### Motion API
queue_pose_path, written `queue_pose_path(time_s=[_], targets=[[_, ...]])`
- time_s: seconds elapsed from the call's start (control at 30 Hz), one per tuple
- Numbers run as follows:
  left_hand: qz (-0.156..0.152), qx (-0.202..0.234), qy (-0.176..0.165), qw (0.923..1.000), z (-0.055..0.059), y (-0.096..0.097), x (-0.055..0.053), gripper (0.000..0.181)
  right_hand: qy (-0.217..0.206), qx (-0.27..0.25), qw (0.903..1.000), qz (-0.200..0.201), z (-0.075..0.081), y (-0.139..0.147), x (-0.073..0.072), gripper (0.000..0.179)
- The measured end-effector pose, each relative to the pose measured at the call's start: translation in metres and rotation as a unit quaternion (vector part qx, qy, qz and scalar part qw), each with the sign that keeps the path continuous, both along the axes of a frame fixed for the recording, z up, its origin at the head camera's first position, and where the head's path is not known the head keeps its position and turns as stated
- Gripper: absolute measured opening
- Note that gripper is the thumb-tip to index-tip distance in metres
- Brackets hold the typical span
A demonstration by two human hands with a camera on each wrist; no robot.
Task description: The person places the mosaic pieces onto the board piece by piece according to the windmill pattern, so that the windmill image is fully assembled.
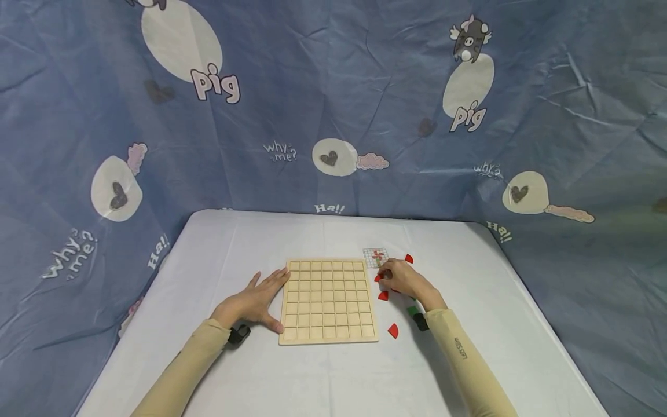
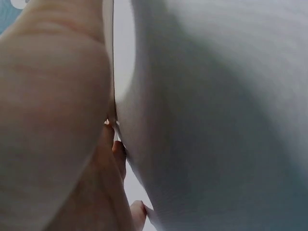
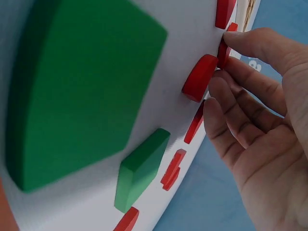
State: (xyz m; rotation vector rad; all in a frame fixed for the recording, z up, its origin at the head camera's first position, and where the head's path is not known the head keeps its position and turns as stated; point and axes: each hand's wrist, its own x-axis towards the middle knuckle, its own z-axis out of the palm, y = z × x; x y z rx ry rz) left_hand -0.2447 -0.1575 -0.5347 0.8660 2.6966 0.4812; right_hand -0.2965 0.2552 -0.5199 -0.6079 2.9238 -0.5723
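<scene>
A square wooden board [image 1: 328,301] with rows of shallow square cells lies flat on the table. Along its left edge rests my left hand [image 1: 253,302], fingers spread, thumb near the lower left corner. To the right of the board, my right hand [image 1: 405,279] pinches a small red quarter-round piece [image 3: 223,52] between thumb and index finger, low over the cloth. Another red piece [image 3: 200,77] lies beside those fingertips. A picture card [image 1: 372,262] with a red flower on a grid lies just beyond the right hand. The left wrist view shows mostly hand and white cloth.
More red pieces [image 1: 393,330] are scattered right of the board, one red piece [image 1: 409,258] farther back. Under the right wrist lie a large green piece [image 3: 86,91] and a smaller-looking green piece [image 3: 143,168]. A blue printed cloth [image 1: 333,104] hangs behind the white table [image 1: 250,237].
</scene>
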Motion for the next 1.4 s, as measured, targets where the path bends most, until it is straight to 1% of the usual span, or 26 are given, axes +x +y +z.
queue_pose_path(time_s=[0.1,0.27,0.4,0.53,0.67,0.8,0.93,1.17,1.4], targets=[[-0.001,0.002,-0.001,1.0,-0.001,0.0,0.0,0.139,0.002,-0.002,1.0,-0.006,0.0,-0.001,0.001,0.023],[0.004,0.008,0.0,1.0,-0.002,0.001,-0.001,0.141,0.015,-0.015,0.9998,-0.004,0.001,-0.002,0.003,0.022],[0.006,0.005,0.0,1.0,-0.002,0.001,-0.002,0.142,0.022,-0.025,0.9994,0.007,0.003,-0.005,0.002,0.021],[0.004,-0.004,-0.001,1.0,-0.002,0.001,-0.002,0.142,0.046,-0.033,0.998,0.03,0.007,-0.012,0.0,0.019],[0.001,-0.002,0.002,1.0,-0.001,0.0,-0.002,0.142,0.068,-0.039,0.9956,0.052,0.011,-0.024,-0.001,0.019],[0.0,0.0,0.005,1.0,-0.001,0.0,-0.001,0.141,0.075,-0.044,0.9944,0.061,0.012,-0.039,-0.005,0.022],[-0.001,0.002,0.005,1.0,-0.001,0.0,-0.001,0.14,0.079,-0.05,0.9928,0.075,0.013,-0.055,-0.006,0.021],[-0.002,-0.004,0.009,0.9999,-0.003,-0.001,-0.001,0.141,0.069,-0.051,0.9913,0.1,0.014,-0.081,-0.007,0.025],[-0.001,-0.009,0.01,0.9999,-0.003,-0.002,-0.002,0.142,0.067,-0.043,0.9896,0.119,0.007,-0.103,-0.013,0.021]])
